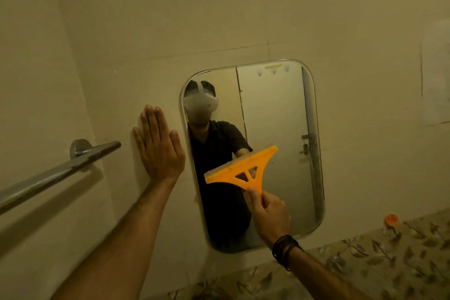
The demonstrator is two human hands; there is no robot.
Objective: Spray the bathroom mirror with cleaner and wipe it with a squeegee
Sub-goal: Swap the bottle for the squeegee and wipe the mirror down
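One orange squeegee (243, 168) lies against the lower middle of the mirror (275, 114). Its long blade edge runs on a slant — low at the left, rising toward the upper right — and the blade faces up and away toward the glass, while the short handle points down and right toward the person. The frame has triangular cut-outs between blade and handle.

The right hand (269, 214) grips that handle from below: the thumb lies along the near face and the other fingers curl round behind it, so the hand is closed firmly on the tool. One dark band (286, 249) circles the right wrist.

There is one mirror, a tall rectangle with rounded corners, fixed to the pale tiled wall (243, 19) and leaning in this view because the camera is tilted. Its glass shows a reflection of the person in a dark shirt with a white headset, and a door behind.

The left hand (158, 146) holds nothing — it is spread flat, fingers straight and close together, palm pressed on the wall just beside the mirror's left edge.

Further left, one chrome towel bar (53, 173) juts from a round wall mount. Below the mirror runs a leaf-patterned tile band (365, 258). One small orange object (390, 219), too blurred to name, sits at the right of it.
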